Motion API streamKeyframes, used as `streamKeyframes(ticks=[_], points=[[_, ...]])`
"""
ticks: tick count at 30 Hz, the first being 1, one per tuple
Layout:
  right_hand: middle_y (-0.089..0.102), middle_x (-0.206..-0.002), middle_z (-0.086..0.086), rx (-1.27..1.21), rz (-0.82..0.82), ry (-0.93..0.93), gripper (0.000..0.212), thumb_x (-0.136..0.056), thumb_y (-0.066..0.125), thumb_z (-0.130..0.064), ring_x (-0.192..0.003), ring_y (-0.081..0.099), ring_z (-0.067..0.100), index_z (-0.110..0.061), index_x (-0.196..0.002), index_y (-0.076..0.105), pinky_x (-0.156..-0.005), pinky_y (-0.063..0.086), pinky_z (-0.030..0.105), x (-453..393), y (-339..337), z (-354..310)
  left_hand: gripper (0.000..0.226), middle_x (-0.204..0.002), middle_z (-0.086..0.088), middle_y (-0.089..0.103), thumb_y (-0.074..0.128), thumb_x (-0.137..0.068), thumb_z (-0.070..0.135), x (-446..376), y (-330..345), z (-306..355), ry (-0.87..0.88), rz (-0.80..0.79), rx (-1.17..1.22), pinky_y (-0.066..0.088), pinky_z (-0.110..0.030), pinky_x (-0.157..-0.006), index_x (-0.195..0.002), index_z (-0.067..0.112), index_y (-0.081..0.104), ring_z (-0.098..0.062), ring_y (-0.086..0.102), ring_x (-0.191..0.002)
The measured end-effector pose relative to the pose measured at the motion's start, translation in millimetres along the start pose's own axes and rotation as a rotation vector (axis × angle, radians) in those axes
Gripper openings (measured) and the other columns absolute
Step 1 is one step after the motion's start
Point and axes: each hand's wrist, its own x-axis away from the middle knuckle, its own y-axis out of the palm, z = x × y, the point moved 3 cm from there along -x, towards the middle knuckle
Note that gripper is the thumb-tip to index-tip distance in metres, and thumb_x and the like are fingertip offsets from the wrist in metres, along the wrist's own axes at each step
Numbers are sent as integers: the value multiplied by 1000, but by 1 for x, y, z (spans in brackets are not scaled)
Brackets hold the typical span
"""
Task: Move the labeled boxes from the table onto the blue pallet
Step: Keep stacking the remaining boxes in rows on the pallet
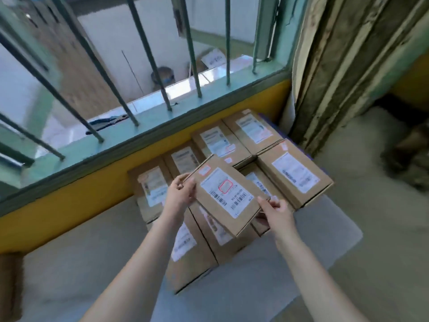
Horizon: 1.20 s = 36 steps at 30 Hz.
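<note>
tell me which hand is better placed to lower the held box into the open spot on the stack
Right, marginally. Both hands grip the held box: the left hand at its far-left corner, the right hand at its near-right corner. The lower gap between stacked boxes lies under the right side, so the right hand likely guides.

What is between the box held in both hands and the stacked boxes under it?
Nothing visible. The held box, gripped by the left hand and right hand, hangs tilted directly over the stacked boxes, with only air between.
</note>
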Motion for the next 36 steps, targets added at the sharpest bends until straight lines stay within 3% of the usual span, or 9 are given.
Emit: streamKeyframes(ticks=[4,9,14,18,21,25,30,33,36], points=[[71,-93,8,31,113,46,31,-75,75,-44,-82,69,24,-19,-87,59,-83,58,49,-18,-49,20,9,-103,-2,71,66,-87,24,-5,54,-17,79,47,-219,57,-42,-89,-92,30,70,-17,67,-94],[66,-86,5,2,188,112,17,-89,70,-24,-65,62,13,-12,-92,58,-58,48,26,-21,-73,32,32,-118,-5,61,64,-85,36,-12,84,-30,99,61,-506,52,-29,-83,-116,26,66,-16,61,-102],[69,-93,3,27,229,141,21,-82,72,-26,-85,68,20,-13,-94,61,-82,59,41,-22,-77,31,44,-97,7,60,70,-79,29,-11,94,-30,15,163,-474,53,-39,-92,-118,19,52,-17,60,-97],[71,-88,10,-41,193,181,8,-89,62,-13,-81,70,24,-5,-87,62,-56,57,21,-18,-71,25,39,-90,8,56,70,-78,18,-8,100,-28,3,211,-419,52,-34,-82,-110,19,48,-18,59,-92],[69,-103,19,-49,174,191,10,-91,58,-13,-92,69,27,-4,-90,61,-68,58,28,-20,-67,27,41,-98,3,59,70,-80,17,-5,105,-31,-9,191,-395,44,-24,-67,-114,18,47,-15,58,-89],[67,-109,15,34,141,167,9,-90,56,-18,-93,69,25,-11,-92,60,-86,58,38,-16,-63,27,41,-107,-1,61,68,-82,21,-3,104,-36,-8,153,-388,46,-28,-75,-118,18,49,-17,60,-95],[51,-130,11,465,420,-161,39,-88,55,-17,-115,50,32,-9,-126,52,-93,41,38,13,-49,-1,36,-114,0,60,60,-88,29,1,73,-33,24,168,-396,47,-31,-80,-121,18,53,-16,58,-100],[49,-134,11,435,303,-366,41,-89,54,-16,-120,47,29,-11,-130,51,-93,40,35,33,-1,-21,31,-112,1,62,55,-91,29,6,28,-23,103,199,-459,45,-27,-78,-120,18,56,-13,58,-98],[45,-143,4,424,-6,-375,44,-96,47,-26,-129,44,23,-16,-139,44,-95,35,31,55,70,-30,31,-110,2,62,52,-91,29,18,-41,-12,143,282,-475,49,-30,-80,-120,19,57,-14,59,-100]])
